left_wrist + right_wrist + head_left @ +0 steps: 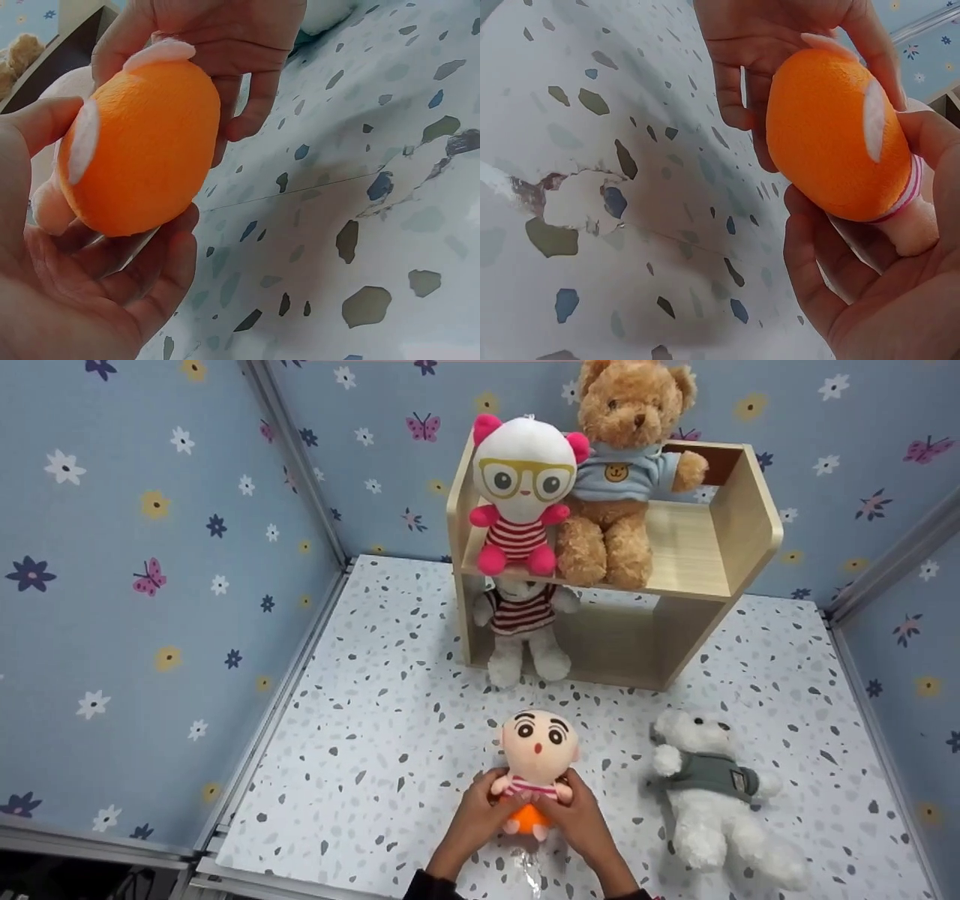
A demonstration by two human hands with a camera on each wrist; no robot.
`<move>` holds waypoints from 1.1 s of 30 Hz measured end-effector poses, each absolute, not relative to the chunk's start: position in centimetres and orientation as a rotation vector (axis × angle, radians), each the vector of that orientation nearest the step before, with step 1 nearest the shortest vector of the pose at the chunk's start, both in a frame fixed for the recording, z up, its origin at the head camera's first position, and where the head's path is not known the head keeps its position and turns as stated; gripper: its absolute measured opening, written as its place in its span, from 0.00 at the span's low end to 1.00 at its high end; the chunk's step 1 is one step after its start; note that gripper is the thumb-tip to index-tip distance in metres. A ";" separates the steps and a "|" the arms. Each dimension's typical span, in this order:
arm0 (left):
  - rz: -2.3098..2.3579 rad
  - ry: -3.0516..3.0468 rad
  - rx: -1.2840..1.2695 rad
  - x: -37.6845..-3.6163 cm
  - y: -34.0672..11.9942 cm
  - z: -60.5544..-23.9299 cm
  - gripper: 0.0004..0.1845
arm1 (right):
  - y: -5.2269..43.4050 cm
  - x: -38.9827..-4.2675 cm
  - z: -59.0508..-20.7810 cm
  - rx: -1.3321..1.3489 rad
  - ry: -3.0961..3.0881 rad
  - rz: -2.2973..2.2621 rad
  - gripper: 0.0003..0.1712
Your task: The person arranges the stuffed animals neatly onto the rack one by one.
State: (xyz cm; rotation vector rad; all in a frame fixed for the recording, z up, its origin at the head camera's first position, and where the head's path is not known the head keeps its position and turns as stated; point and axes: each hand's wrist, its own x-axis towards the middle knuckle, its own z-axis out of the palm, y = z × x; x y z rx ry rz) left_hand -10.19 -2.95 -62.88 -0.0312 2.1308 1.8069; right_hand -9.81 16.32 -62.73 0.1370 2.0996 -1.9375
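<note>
The place looks like a small booth decorated as a child's playroom: behind the wooden shelf [686,540] rises a flowered blue wall [390,472], metal framing [299,461] flanks it left and right, a speckled white surface [360,720] lies beneath it, and plush toys [626,476] fill part of it.

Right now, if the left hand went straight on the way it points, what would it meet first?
The left hand already grips the doll, so that's first. Beyond it, probably the shelf or the striped-shirt plush in its lower compartment; depth is unclear.
</note>
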 end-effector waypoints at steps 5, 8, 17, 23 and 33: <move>1.769 2.132 0.009 -10.0 -2.7 -63.2 0.35 | 16.8 -9.3 -63.0 0.191 2.091 -1.937 0.37; 1.779 2.117 0.024 -9.9 -2.3 -63.4 0.33 | 17.2 -9.2 -63.2 0.218 2.105 -1.921 0.37; 1.835 2.059 0.035 -9.6 -1.3 -64.6 0.34 | 18.0 -8.8 -64.5 0.259 2.134 -1.910 0.35; 1.844 2.036 0.025 -9.8 -0.9 -65.8 0.32 | 18.1 -8.8 -65.2 0.278 2.118 -1.911 0.36; 1.758 2.156 0.055 -9.5 -0.8 -67.3 0.27 | 18.5 -8.9 -65.9 0.273 2.090 -1.854 0.36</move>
